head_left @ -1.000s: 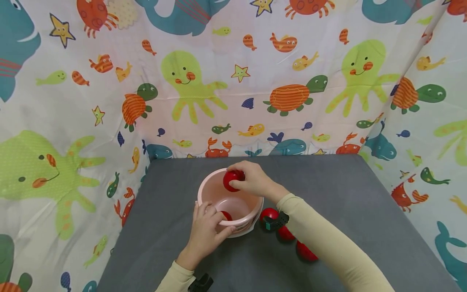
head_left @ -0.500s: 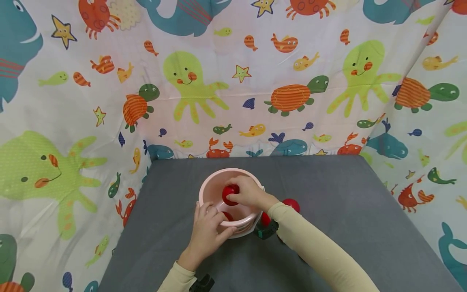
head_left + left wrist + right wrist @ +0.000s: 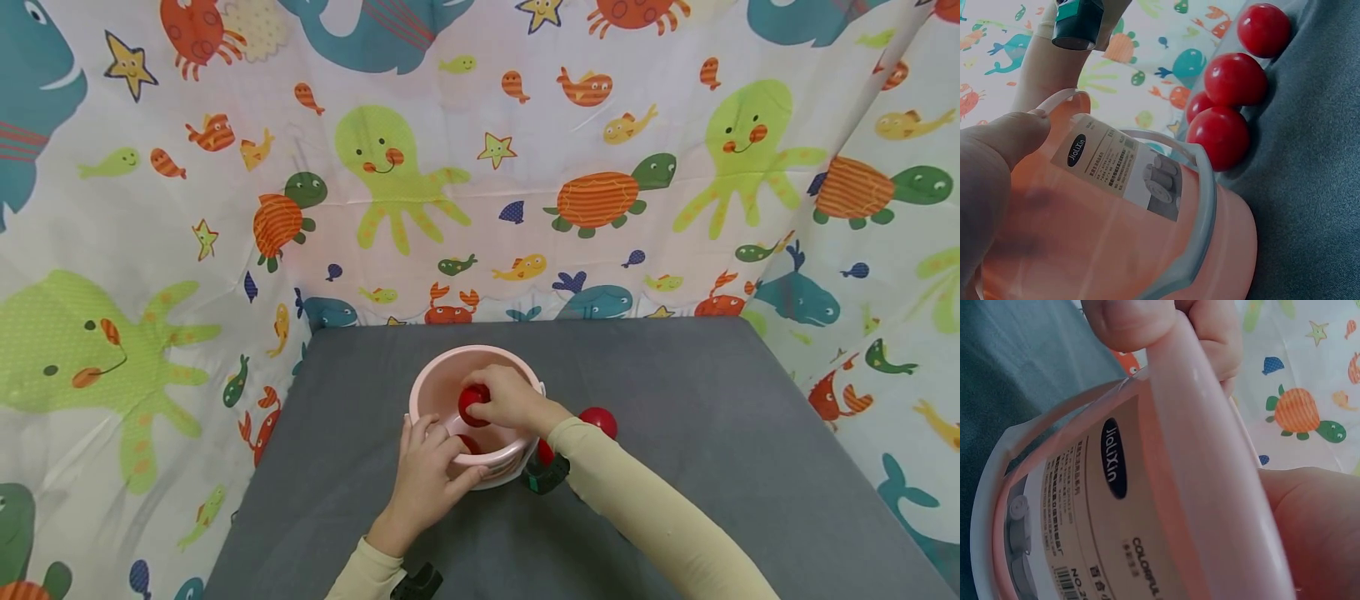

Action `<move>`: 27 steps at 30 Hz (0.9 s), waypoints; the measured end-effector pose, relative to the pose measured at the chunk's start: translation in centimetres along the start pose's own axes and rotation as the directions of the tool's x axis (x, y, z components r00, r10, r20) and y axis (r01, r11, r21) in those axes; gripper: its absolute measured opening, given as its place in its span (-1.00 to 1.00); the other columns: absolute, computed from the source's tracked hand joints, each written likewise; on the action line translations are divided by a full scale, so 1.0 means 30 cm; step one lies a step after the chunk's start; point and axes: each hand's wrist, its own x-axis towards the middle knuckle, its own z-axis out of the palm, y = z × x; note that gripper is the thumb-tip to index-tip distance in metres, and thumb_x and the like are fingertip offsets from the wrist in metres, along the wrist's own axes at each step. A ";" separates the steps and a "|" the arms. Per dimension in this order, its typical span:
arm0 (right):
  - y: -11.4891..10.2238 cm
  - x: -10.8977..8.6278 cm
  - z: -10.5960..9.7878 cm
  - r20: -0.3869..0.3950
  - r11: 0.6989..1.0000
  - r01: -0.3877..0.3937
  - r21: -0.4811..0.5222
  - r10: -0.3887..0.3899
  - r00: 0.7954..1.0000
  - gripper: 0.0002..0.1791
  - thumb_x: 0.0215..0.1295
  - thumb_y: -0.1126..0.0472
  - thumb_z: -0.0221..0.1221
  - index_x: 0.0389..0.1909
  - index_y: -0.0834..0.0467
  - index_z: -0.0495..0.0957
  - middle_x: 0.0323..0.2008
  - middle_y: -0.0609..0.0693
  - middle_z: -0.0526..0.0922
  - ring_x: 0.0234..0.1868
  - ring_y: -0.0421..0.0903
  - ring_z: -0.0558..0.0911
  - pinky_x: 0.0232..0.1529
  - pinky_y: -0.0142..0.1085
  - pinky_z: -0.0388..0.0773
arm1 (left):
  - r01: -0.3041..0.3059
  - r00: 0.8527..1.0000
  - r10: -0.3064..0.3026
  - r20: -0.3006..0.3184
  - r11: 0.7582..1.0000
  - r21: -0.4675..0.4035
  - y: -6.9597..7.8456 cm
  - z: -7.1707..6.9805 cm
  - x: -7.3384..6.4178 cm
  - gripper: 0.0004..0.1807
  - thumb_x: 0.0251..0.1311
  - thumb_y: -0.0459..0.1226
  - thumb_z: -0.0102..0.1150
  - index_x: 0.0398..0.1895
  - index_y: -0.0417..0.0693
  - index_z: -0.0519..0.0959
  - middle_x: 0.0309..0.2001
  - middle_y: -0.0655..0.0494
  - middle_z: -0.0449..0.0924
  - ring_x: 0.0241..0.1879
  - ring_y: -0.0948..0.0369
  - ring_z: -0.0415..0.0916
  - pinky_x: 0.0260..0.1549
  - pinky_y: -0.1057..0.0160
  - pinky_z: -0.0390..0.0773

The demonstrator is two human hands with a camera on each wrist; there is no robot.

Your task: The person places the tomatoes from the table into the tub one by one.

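A pink bucket (image 3: pixel 429 398) with a pale handle (image 3: pixel 1200 219) stands on the grey cloth. At its near left rim my left hand (image 3: pixel 420 475) grips, thumb on the outside and fingers over the edge. My right hand (image 3: pixel 513 400) reaches down inside and holds a red ball (image 3: pixel 473 406) between thumb and fingers. Below that, another red ball (image 3: pixel 469 444) lies on the bucket's bottom, partly covered by the near rim and left hand. In the right wrist view the bucket's rim and label (image 3: pixel 1110 469) hide the held ball.
Several red balls (image 3: pixel 1219 137) lie in a group on the cloth right of the bucket, mostly under the right forearm in the head view, where one ball (image 3: pixel 598 420) shows. A curtain (image 3: pixel 480 200) printed with sea animals surrounds the grey table surface (image 3: pixel 675 375).
My right hand has lowered the red ball from near the far rim deeper into the bucket. The right forearm now covers more of the balls outside. My left hand keeps its place.
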 end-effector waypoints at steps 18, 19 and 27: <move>-0.001 -0.002 0.006 0.013 0.999 -0.004 -0.049 0.004 1.000 -0.53 0.18 0.20 0.41 0.13 0.17 0.64 0.02 0.03 0.74 -0.03 -0.03 0.62 0.05 -0.13 0.72 | 0.003 1.000 -0.003 0.000 1.000 -0.009 -0.003 0.008 0.003 -0.70 0.04 0.07 0.46 -0.44 0.12 0.61 -0.35 0.15 0.59 0.14 -0.09 0.47 0.25 -0.65 0.12; -0.001 -0.002 0.006 0.011 0.999 -0.003 -0.054 0.003 1.000 -0.54 0.17 0.21 0.41 0.12 0.17 0.64 0.01 0.04 0.74 -0.02 -0.02 0.62 0.05 -0.12 0.73 | 0.003 1.000 -0.003 0.001 1.000 -0.011 -0.002 0.008 0.003 -0.70 0.04 0.07 0.46 -0.44 0.12 0.61 -0.35 0.15 0.59 0.14 -0.10 0.47 0.25 -0.65 0.12; -0.005 0.006 0.005 -0.014 0.999 -0.040 -0.026 0.039 0.999 -0.62 0.24 0.30 0.34 0.09 0.20 0.66 0.02 0.12 0.76 0.01 0.10 0.69 0.05 -0.09 0.73 | 0.000 1.000 0.000 -0.010 1.000 0.011 -0.006 0.010 0.002 -0.68 0.03 0.09 0.46 -0.45 0.11 0.61 -0.38 0.14 0.56 0.13 -0.09 0.47 0.23 -0.65 0.15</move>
